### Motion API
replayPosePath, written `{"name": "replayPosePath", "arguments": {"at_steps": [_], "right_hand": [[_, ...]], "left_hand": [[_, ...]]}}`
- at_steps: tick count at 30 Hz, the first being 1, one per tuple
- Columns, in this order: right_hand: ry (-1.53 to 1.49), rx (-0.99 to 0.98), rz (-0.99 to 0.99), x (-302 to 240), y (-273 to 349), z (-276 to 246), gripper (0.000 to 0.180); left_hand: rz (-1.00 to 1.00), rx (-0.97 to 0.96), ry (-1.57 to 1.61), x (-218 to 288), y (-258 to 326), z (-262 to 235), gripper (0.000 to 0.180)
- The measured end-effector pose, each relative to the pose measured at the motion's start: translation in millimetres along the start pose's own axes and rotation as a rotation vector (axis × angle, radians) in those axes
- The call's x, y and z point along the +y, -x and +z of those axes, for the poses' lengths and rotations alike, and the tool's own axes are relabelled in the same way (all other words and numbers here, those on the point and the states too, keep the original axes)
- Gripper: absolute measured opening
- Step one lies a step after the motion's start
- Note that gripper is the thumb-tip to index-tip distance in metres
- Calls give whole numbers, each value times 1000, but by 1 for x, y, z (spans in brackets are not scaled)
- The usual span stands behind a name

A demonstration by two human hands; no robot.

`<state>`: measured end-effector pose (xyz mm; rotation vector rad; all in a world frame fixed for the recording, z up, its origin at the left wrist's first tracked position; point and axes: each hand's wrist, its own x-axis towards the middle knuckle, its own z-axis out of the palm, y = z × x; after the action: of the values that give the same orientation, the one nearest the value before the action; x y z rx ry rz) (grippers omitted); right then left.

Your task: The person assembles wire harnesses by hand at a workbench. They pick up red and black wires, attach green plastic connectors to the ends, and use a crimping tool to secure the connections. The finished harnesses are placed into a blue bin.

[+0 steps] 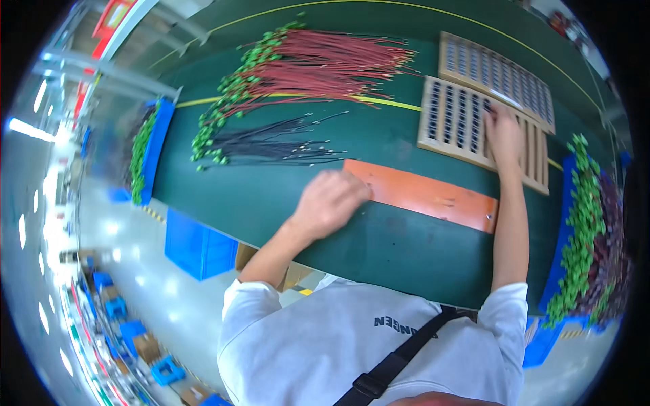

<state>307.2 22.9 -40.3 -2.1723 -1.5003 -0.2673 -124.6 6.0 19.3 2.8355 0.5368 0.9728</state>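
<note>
My right hand (504, 139) reaches over the near wooden rack (433, 143), its fingertips pinched at a small black part (487, 105) in one of the slots. Rows of similar black parts fill the rack's left side; slots to the right show bare wood. My left hand (332, 203) is slightly blurred, with curled fingers at the left end of an orange strip board (426, 194) lying on the green table. Whether something small is between those fingers is hidden.
A second filled rack (497, 71) lies behind the first. Red wires (338, 54) and black wires (277, 142) with green ends are spread at the far left of the green table (379, 264). Blue bins (157, 152) of green-ended wires (579, 223) stand at both sides.
</note>
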Motion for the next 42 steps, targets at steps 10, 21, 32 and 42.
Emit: {"name": "replayPosePath", "arguments": {"at_steps": [10,21,32,42], "right_hand": [[-430,169,156,-1,-5,1,30],[-402,103,152,-6,-6,1,29],[-409,70,197,-12,-3,-2,31],[-467,96,170,-7,3,-16,28]], "left_hand": [[-286,-198,-627,-191,4,-49,27],[-304,-337,-425,-219,8,-72,15],[-666,-664,-200,-223,58,-119,27],[-449,-614,-419,-185,58,-109,30]]}}
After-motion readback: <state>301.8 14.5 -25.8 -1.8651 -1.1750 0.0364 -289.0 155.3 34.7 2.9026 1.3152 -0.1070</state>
